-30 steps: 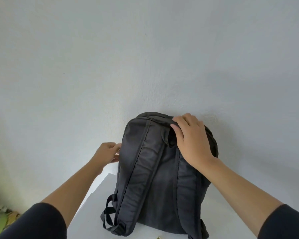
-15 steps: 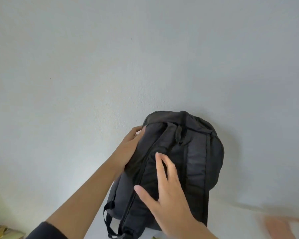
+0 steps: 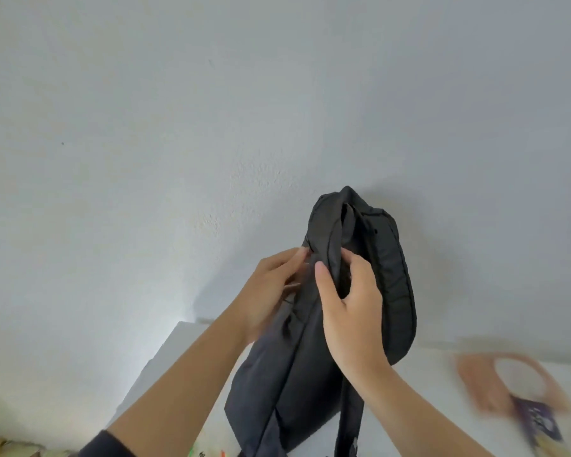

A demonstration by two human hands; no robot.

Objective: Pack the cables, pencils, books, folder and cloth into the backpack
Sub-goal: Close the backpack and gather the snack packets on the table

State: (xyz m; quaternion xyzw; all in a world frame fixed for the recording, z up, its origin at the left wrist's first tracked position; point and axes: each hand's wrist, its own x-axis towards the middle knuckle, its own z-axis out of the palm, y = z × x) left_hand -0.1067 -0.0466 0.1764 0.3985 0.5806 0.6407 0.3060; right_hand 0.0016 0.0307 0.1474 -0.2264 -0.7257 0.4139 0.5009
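A dark grey backpack [image 3: 386, 285] stands upright on a white table [image 3: 422, 407], leaning against the wall, its side edge turned towards me. My left hand [image 3: 267, 291] touches its left side near the seam, fingers curled against the fabric. My right hand [image 3: 350, 311] grips a fold or strap of the backpack, thumb on the left and fingers curled round it. A blurred pinkish item [image 3: 508, 380] and a purple book or card [image 3: 538, 423] lie at the right on the table.
A plain grey-white wall [image 3: 211, 127] fills the background. The table's left edge [image 3: 155, 357] runs diagonally down to the lower left. Small colourful bits [image 3: 192, 452] show at the bottom edge. Greenish clutter [image 3: 0, 446] sits in the bottom left corner.
The backpack has turned so its side faces me. My right hand went from lying flat on it to gripping a fold. My left hand shifted along its left side.
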